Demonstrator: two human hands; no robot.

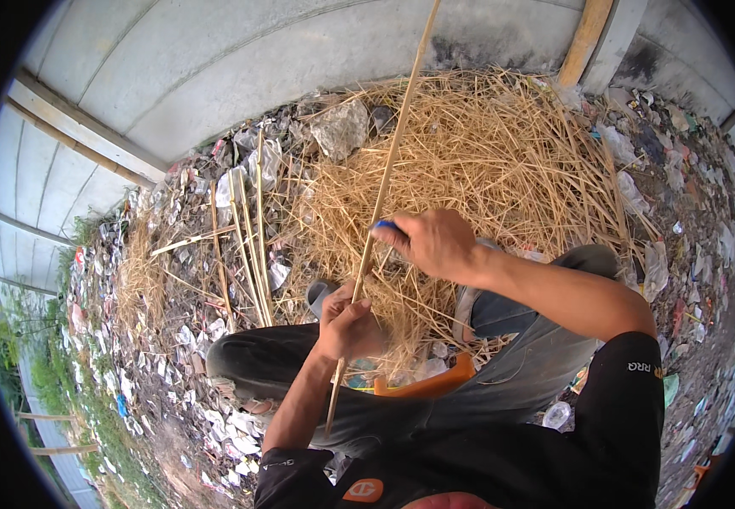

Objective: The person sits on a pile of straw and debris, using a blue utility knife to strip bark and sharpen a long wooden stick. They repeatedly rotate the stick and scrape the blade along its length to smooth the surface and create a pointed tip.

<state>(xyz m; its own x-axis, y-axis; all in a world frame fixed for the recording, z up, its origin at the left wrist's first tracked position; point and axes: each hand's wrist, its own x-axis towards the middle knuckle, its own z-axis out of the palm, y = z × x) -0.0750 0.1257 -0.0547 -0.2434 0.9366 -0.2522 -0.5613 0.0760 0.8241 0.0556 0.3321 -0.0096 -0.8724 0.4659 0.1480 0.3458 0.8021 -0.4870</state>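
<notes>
The left grip point(349, 326) held the long strip point(396, 144) low and near, the right grip point(437, 244) clasped a blue tool point(387, 227) farther along, and steady, even pressure seemed wisest!

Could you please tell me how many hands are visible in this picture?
2: the left hand grips the long pale strip toward its lower end; the right hand, farther up, holds a blue object at the strip.
</notes>
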